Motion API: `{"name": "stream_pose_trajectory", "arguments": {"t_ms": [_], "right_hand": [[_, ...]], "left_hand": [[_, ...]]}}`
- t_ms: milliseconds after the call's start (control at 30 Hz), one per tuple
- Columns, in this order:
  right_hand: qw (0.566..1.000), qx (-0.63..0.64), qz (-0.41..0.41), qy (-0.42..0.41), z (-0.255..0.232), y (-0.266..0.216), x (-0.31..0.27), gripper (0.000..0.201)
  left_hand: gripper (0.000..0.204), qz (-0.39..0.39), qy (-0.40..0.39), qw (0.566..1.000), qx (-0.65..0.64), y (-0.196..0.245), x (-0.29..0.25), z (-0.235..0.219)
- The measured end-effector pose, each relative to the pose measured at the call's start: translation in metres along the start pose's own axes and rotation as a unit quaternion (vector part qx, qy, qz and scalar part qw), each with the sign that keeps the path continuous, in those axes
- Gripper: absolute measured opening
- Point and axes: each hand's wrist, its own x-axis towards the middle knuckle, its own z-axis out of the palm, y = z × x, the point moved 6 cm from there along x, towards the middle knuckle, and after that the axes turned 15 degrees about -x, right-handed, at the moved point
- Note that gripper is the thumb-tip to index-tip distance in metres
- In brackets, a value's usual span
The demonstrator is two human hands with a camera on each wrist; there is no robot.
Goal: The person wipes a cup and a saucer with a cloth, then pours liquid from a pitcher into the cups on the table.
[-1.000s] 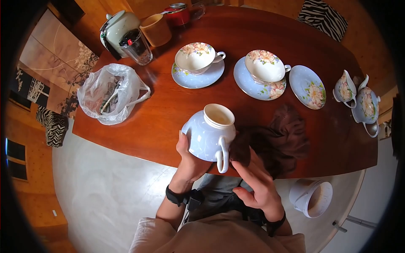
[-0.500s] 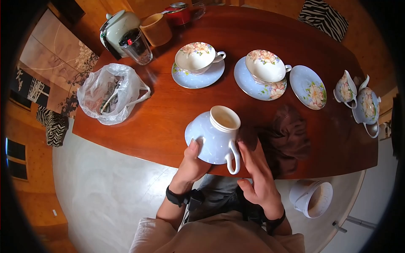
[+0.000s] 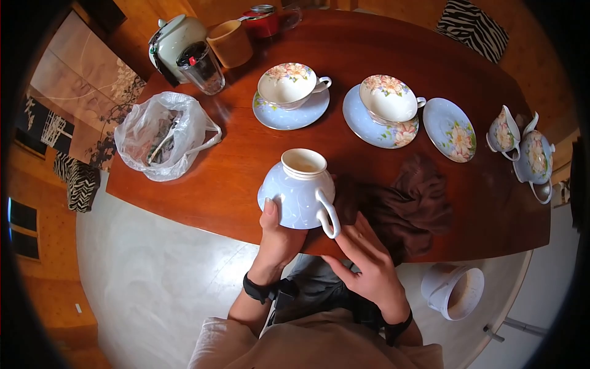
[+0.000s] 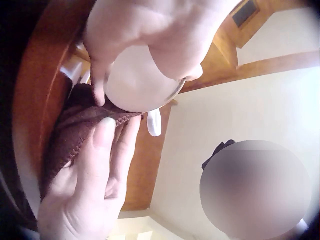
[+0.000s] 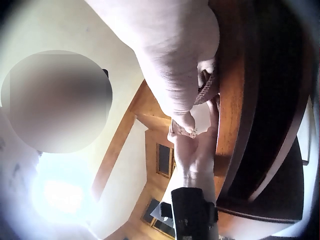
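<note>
In the head view a light-blue teacup point(image 3: 295, 200) is held upside down over the table's near edge, its white foot up and its handle to the right. My left hand point(image 3: 281, 238) grips it from the left, thumb on the outer wall. The cup's pale inside also shows in the left wrist view. My right hand point(image 3: 372, 267) is at the cup's right side, just below the handle, fingers extended. A dark brown cloth point(image 4: 75, 125) lies between its thumb and fingers, touching the rim. More of this cloth point(image 3: 424, 209) spreads over the tabletop to the right.
Two floral teacups on saucers point(image 3: 292, 117) stand across the table point(image 3: 203, 203), beside a lone saucer point(image 3: 450, 129), a creamer point(image 3: 504, 132) and a teapot point(image 3: 533, 150). Left are a plastic bag point(image 3: 166, 138), a clear tumbler point(image 3: 203, 71) and a pale jar point(image 3: 178, 46). A white bucket point(image 3: 452, 292) stands on the floor.
The cup swung rightward, then came back left, with its handle turned a little higher. My right hand moved in the same way, staying close beside the cup.
</note>
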Motion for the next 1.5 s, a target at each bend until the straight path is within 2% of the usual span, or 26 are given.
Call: {"name": "stream_pose_trajectory", "arguments": {"t_ms": [100,300,400,500,600,733,800,867,933,1067,1167,1500], "right_hand": [[0.999,0.013,0.014,0.045,0.000,0.005,-0.003,0.039],[0.996,0.055,0.036,0.067,-0.005,0.007,-0.005,0.038],[0.986,0.126,0.104,0.021,-0.009,0.007,-0.006,0.037],[0.989,0.132,0.054,0.041,-0.017,0.007,-0.006,0.037],[0.968,0.215,0.127,0.016,-0.015,0.017,-0.027,0.035],[0.972,0.208,0.067,0.081,-0.028,0.012,-0.027,0.036],[0.983,0.175,0.029,0.043,-0.030,0.004,-0.023,0.052],[0.994,0.109,-0.006,0.016,-0.029,-0.007,-0.008,0.064],[0.997,0.074,0.001,-0.023,-0.019,-0.010,0.002,0.075],[0.996,0.072,-0.005,-0.052,-0.009,-0.009,0.006,0.088],[0.993,0.100,-0.003,-0.063,-0.005,-0.009,0.000,0.088],[0.993,0.099,0.015,-0.058,0.000,0.000,-0.012,0.085]], "left_hand": [[0.105,-0.011,-0.020,1.000,0.010,-0.001,-0.001,0.001],[0.104,0.017,-0.019,1.000,-0.009,-0.002,-0.003,-0.007],[0.102,0.032,0.022,0.999,-0.035,-0.009,-0.004,-0.024],[0.100,0.066,0.036,0.997,0.011,-0.009,-0.008,-0.030],[0.103,0.145,0.040,0.983,0.107,-0.004,-0.006,-0.038],[0.116,0.157,0.029,0.973,0.169,0.004,-0.004,-0.023],[0.122,0.194,0.030,0.959,0.203,0.012,-0.007,-0.001],[0.134,0.182,0.014,0.963,0.196,0.013,-0.006,0.008],[0.138,0.188,-0.029,0.949,0.252,0.013,-0.006,0.008],[0.142,0.206,-0.004,0.943,0.261,0.012,-0.006,0.003],[0.143,0.219,-0.014,0.934,0.281,0.013,-0.009,0.007],[0.145,0.186,-0.057,0.954,0.227,0.009,-0.007,0.006]]}}
